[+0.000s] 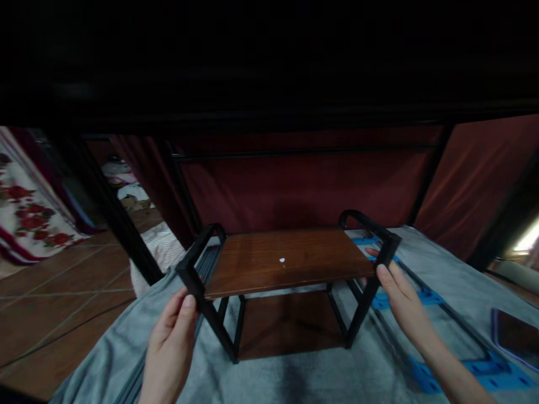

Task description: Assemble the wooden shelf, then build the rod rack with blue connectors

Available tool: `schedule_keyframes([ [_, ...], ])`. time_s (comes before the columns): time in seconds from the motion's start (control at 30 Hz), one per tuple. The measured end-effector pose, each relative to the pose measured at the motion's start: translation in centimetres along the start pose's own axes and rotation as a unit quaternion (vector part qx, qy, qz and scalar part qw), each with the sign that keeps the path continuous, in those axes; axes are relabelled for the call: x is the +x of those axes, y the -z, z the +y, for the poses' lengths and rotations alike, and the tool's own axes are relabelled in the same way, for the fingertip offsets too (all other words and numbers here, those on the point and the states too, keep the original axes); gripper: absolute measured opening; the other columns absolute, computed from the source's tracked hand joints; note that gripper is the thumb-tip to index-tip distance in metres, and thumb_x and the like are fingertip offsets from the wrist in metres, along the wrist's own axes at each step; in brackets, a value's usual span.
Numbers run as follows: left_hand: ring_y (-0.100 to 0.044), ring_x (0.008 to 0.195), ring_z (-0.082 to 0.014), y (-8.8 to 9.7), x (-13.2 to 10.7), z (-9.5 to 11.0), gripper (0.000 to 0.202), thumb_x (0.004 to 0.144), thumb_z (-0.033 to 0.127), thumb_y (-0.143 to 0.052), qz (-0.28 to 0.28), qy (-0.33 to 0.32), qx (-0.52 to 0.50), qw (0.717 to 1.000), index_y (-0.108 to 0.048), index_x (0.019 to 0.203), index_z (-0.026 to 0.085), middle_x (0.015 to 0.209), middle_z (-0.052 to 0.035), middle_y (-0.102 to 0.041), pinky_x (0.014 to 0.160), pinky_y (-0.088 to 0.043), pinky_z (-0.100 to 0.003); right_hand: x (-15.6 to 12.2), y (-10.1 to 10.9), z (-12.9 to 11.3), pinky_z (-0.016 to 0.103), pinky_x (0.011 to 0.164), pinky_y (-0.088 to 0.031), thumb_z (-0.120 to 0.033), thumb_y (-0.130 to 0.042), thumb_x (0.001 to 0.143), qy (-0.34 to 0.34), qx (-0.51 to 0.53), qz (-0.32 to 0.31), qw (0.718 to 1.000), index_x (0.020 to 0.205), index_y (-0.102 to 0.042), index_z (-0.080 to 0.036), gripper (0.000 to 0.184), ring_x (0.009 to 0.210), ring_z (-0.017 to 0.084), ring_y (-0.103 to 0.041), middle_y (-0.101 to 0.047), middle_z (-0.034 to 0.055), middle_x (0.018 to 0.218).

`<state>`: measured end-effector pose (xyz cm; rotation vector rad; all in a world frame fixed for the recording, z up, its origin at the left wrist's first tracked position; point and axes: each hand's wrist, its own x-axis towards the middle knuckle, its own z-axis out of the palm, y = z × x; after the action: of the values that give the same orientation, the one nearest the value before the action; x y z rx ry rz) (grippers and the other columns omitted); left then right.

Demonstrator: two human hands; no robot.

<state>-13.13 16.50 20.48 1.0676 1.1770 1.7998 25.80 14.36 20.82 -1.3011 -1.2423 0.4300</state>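
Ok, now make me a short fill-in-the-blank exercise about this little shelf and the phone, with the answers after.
1. The left grip and right grip hold a frame whose colour is ____.
2. The bright spot on the upper board is coloured ____.
3. Of the two grips, the phone lies nearer the ____ one.

Missing words: black; white; right.

bare left hand [170, 334], bare right hand [400, 292], slim uncovered right forearm [446, 359], slender fingers [169, 310], rounded thumb tips [188, 303]
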Motion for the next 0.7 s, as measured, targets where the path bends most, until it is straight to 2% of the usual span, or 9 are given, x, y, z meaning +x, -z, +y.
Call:
schedule_keyframes([
  [0.1,-0.063,0.088,-0.0149,-0.7,-0.2,0.8,0.030,0.073,0.043,-0.077,-0.005,0.026,-0.069,0.997,-0.069,0.092,0.022,0.092,-0.0003,-0.071,0.080,-0.050,-0.021,0.0,0.4,0.5,0.045,0.114,-0.036,-0.056,-0.048,0.091,-0.002,-0.021,0.007,1.000,0.132,-0.056,-0.028,0.050,0.129,0.027,-0.052,-0.061,0.0049,0.134],
  [0.2,-0.058,0.075,-0.0111,-0.9,-0.2,0.7,0.025,0.071,0.040,-0.080,-0.001,0.023,-0.091,0.996,-0.069,0.080,0.019,0.077,0.0019,-0.066,0.074,-0.047,-0.019,0.1,0.7,0.9,0.044,0.118,-0.030,-0.055,-0.050,0.090,-0.013,-0.029,0.002,0.999,0.128,-0.059,-0.029,0.047,0.131,0.028,-0.050,-0.061,0.0042,0.133],
  [0.37,-0.055,0.076,-0.0104,-1.0,-0.1,0.1,0.023,0.072,0.037,-0.079,0.015,0.012,-0.096,0.995,-0.070,0.082,0.019,0.076,0.0025,-0.064,0.077,-0.044,-0.020,0.2,0.9,1.1,0.037,0.119,-0.028,-0.055,-0.053,0.086,-0.037,-0.051,0.013,0.998,0.119,-0.063,-0.030,0.042,0.129,0.027,-0.052,-0.064,0.0024,0.129],
  [0.5,-0.054,0.074,-0.0115,-0.9,0.0,0.0,0.022,0.073,0.038,-0.079,0.016,0.000,-0.081,0.997,-0.071,0.083,0.020,0.076,0.0025,-0.065,0.081,-0.044,-0.023,0.2,1.0,0.9,0.039,0.119,-0.028,-0.059,-0.052,0.085,-0.046,-0.072,0.012,0.996,0.118,-0.062,-0.031,0.044,0.130,0.028,-0.052,-0.063,0.0031,0.130],
  [0.7,-0.056,0.076,-0.0130,-0.6,0.2,0.8,0.025,0.068,0.037,-0.082,0.008,0.028,-0.079,0.996,-0.074,0.083,0.018,0.076,0.0006,-0.068,0.079,-0.043,-0.024,0.3,1.0,1.0,0.039,0.120,-0.025,-0.059,-0.051,0.086,-0.040,-0.082,0.013,0.996,0.118,-0.062,-0.031,0.044,0.130,0.029,-0.052,-0.064,0.0052,0.128],
])
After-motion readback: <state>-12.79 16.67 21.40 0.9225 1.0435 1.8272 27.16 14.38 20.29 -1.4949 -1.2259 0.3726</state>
